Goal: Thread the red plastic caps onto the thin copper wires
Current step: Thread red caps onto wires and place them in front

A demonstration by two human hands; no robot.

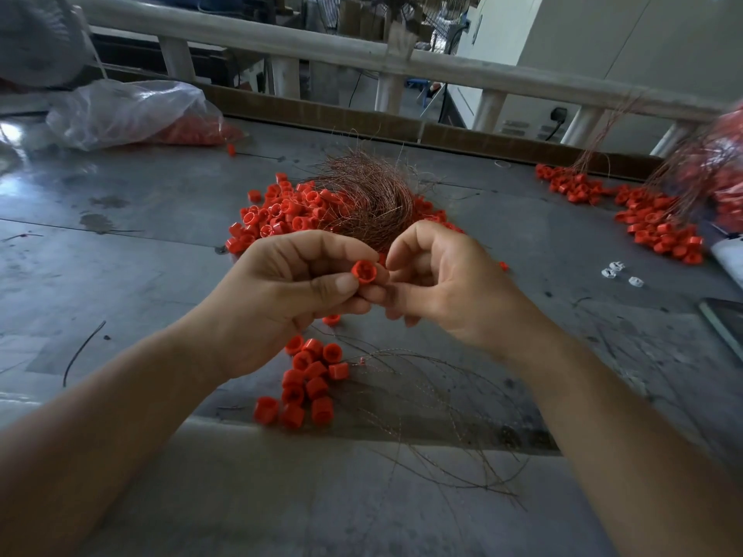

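My left hand pinches one red plastic cap between thumb and fingers, its open end facing me. My right hand is right beside it with curled fingertips close to the cap; any wire between them is too thin to see. Behind the hands lies a big pile of loose red caps with a bundle of thin copper wires on top. Below the hands sits a small cluster of caps with copper wires trailing from it to the right.
A clear plastic bag of red caps lies at the back left on the grey table. More caps on wires are heaped at the right. Small white parts and a flat dark object lie at the right edge.
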